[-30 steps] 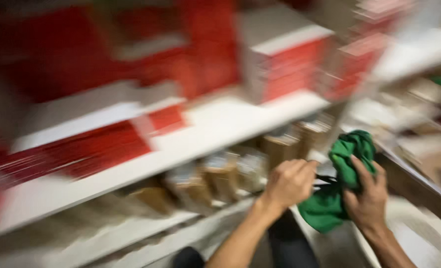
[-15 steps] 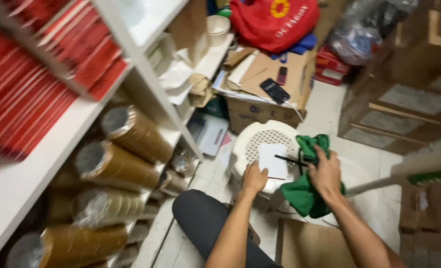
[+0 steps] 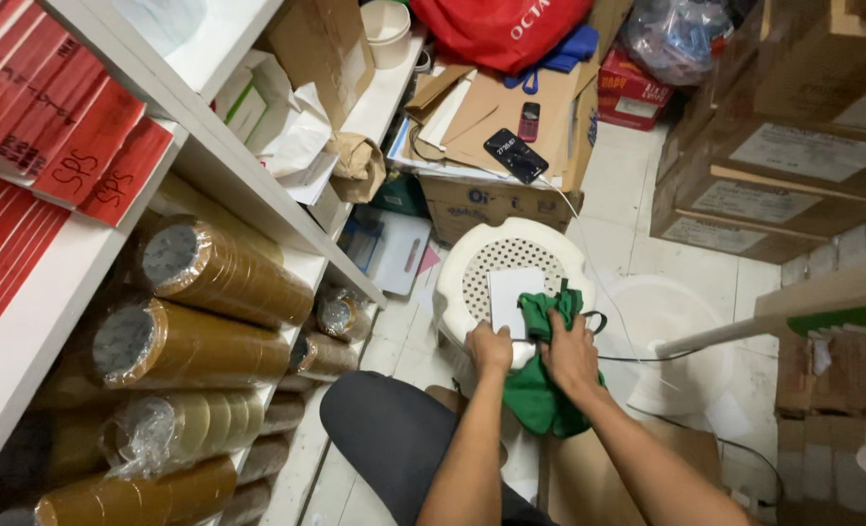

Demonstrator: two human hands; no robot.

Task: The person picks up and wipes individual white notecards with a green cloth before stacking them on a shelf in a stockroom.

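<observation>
My right hand [image 3: 571,356] clutches a bunched green cloth [image 3: 544,388] over the near edge of a white plastic stool [image 3: 472,265] with a perforated seat. My left hand [image 3: 491,349] rests on the stool's front rim, fingers curled beside the cloth and just below a white card [image 3: 509,295] lying on the seat. A thin black cable [image 3: 627,358] runs out to the right from under the cloth. My dark-trousered knee [image 3: 384,438] is below the hands.
White shelving [image 3: 257,200] on the left carries brown tape rolls [image 3: 223,273] and red packs [image 3: 58,136]. Behind the stool sit cardboard boxes [image 3: 496,200] with two phones [image 3: 515,154], a red bag [image 3: 511,29], stacked cartons [image 3: 793,146] at right, and a white lid [image 3: 666,341] on the floor.
The view swung from the shelves down to the stool. My right hand drew the green cloth left and closer, next to my left hand, covering the black item that lay beside the card.
</observation>
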